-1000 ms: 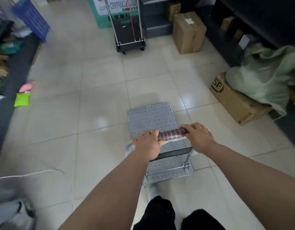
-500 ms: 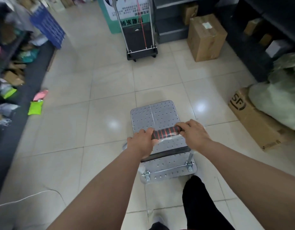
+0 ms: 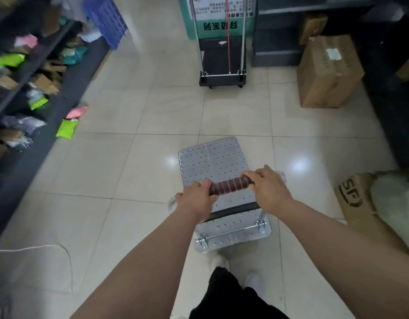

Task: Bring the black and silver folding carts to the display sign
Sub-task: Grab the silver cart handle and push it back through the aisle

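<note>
A silver folding cart (image 3: 212, 160) with a perforated metal deck stands on the tiled floor right in front of me. Its black handle with red stripes (image 3: 230, 185) is gripped at both ends: my left hand (image 3: 195, 201) on the left end, my right hand (image 3: 266, 189) on the right end. Farther ahead, a black folding cart (image 3: 222, 63) with chrome uprights and a red cord stands against the green and white display sign (image 3: 218, 21).
Dark shelving with packets and boxes (image 3: 26, 72) lines the left side, and a green packet (image 3: 66, 128) lies on the floor. A tall cardboard box (image 3: 325, 70) stands at right, an SF box (image 3: 357, 203) nearer. A blue crate (image 3: 105, 18) leans at back left.
The silver cart and I have moved forward along the aisle. The black cart and the sign are closer, and the SF box has slid back to my right.
</note>
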`<state>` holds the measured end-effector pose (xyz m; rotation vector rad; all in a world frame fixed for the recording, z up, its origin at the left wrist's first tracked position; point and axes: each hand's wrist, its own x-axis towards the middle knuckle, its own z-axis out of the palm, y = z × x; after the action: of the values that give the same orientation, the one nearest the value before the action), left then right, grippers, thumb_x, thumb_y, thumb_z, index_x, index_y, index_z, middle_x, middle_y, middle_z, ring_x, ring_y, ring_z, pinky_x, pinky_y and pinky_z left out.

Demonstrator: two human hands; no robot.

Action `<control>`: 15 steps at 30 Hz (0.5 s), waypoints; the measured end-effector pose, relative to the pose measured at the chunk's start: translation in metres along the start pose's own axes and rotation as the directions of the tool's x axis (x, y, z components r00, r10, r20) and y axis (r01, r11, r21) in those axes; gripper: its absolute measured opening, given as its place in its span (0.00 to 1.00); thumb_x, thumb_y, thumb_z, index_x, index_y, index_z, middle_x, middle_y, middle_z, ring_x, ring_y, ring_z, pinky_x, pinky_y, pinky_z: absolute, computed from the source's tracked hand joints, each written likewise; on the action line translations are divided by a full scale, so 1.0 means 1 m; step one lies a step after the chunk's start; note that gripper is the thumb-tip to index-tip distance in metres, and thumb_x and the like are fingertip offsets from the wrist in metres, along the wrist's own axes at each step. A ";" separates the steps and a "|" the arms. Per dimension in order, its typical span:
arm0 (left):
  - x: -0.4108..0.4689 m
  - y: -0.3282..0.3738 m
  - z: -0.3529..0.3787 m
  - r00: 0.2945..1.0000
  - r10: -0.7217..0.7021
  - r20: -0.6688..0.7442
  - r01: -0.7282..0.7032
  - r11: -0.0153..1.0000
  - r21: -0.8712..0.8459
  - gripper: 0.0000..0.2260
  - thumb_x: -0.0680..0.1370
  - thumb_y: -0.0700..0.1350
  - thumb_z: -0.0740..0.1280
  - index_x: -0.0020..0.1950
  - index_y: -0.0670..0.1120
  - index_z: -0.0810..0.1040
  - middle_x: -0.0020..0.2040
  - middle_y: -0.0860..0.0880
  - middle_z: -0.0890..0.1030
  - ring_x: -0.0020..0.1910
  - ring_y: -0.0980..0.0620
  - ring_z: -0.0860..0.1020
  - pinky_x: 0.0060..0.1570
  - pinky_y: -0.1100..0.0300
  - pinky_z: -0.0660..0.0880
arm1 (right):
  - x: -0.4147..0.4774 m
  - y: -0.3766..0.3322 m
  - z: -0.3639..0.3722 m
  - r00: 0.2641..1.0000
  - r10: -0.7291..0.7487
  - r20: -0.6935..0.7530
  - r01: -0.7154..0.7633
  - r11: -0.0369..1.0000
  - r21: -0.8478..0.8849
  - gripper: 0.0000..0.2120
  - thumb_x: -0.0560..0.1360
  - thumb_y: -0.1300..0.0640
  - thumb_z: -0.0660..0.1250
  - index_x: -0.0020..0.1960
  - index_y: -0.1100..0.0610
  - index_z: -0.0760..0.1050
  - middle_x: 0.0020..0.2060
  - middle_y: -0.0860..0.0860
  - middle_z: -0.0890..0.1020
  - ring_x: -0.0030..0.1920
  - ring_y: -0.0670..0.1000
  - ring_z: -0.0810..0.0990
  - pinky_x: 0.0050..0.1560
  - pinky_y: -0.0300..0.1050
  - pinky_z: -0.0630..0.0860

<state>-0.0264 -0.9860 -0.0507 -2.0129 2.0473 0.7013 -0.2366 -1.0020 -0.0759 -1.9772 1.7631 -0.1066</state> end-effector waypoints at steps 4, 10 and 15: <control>0.044 0.025 -0.014 0.999 -0.033 -0.013 0.033 0.999 -0.040 0.13 0.79 0.57 0.57 0.61 0.54 0.65 0.56 0.46 0.73 0.55 0.44 0.71 0.56 0.42 0.67 | 0.055 0.023 -0.026 0.999 -0.019 0.045 0.019 1.000 0.006 0.20 0.80 0.59 0.57 0.68 0.43 0.65 0.69 0.54 0.68 0.75 0.56 0.52 0.74 0.58 0.52; 0.118 0.052 -0.037 0.996 -0.067 -0.059 0.061 0.993 -0.100 0.13 0.79 0.57 0.57 0.60 0.53 0.65 0.53 0.47 0.73 0.52 0.45 0.72 0.53 0.42 0.68 | 0.145 0.049 -0.060 0.996 -0.053 0.078 0.052 0.999 0.015 0.18 0.80 0.59 0.56 0.67 0.44 0.65 0.70 0.52 0.66 0.76 0.56 0.49 0.74 0.57 0.50; 0.180 0.080 -0.067 0.990 -0.129 -0.053 0.121 0.983 -0.140 0.12 0.79 0.56 0.57 0.60 0.53 0.64 0.53 0.47 0.73 0.50 0.45 0.73 0.53 0.43 0.69 | 0.225 0.062 -0.100 0.988 -0.077 0.136 0.079 0.997 -0.013 0.19 0.79 0.59 0.57 0.68 0.46 0.66 0.68 0.54 0.67 0.73 0.56 0.56 0.73 0.58 0.57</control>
<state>-0.1030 -1.1796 -0.0572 -2.2433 1.9323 0.7825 -0.2937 -1.2497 -0.0708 -2.0171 1.6071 0.0180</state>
